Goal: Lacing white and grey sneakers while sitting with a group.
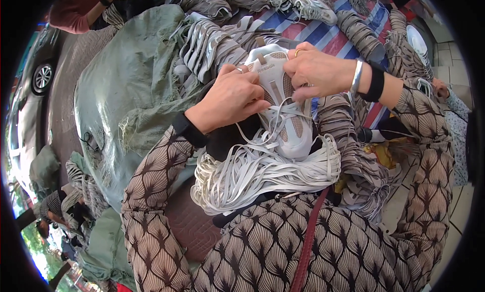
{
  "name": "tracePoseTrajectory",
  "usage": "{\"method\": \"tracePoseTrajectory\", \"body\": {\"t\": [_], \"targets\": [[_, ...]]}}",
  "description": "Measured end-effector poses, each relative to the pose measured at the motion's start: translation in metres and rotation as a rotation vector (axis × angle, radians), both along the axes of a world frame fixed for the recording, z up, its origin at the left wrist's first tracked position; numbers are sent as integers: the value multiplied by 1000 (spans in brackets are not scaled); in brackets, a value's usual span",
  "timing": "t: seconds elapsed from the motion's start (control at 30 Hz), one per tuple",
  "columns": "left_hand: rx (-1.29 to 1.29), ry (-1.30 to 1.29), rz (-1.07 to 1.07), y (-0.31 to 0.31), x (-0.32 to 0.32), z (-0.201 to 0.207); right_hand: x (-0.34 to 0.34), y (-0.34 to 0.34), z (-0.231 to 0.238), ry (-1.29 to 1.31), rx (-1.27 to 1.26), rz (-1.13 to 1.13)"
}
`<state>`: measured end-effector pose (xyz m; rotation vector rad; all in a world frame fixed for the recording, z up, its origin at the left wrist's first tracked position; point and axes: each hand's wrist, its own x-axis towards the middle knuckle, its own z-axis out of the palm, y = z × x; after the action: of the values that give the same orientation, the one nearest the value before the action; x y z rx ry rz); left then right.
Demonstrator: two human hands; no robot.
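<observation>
A white and beige shoe upper with mesh panels lies over my lap, toe pointing toward me. My left hand is closed on its left edge near the tongue, fingers bent and thumb stretched toward the lace. On the opposite edge my right hand pinches the upper with curled fingers. A white shoelace crosses the upper's eyelets, and one loop hangs down on the left. Beneath the toe a thick bundle of loose white shoelaces spreads across my lap.
Stacked grey uppers lie in rows beyond my hands and beside my right knee. A large green woven sack bulges at the left. Striped sheeting covers the ground ahead. Another person's arm shows at the upper left; a parked car stands farther left.
</observation>
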<state>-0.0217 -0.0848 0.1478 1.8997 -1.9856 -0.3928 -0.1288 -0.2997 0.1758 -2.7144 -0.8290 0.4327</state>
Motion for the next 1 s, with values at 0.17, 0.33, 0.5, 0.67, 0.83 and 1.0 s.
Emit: {"method": "tracePoseTrajectory", "body": {"t": [0.17,0.33,0.5,0.67,0.83,1.0], "targets": [[149,-2,141,-13,-13,6,-5,23,-5,-48,-126,-217],[246,-96,77,-28,-13,11,29,11,-3,-124,624,-706],[358,-153,-4,-35,-8,15,42,1,18,466,1441,-1002],[132,349,224,-27,13,6,38,2,4,533,1482,-905],[-177,1010,437,-40,33,28,34,24,16,682,1439,-1079],[-260,967,521,-42,49,26,55,14,-1,754,1439,-923]]}}
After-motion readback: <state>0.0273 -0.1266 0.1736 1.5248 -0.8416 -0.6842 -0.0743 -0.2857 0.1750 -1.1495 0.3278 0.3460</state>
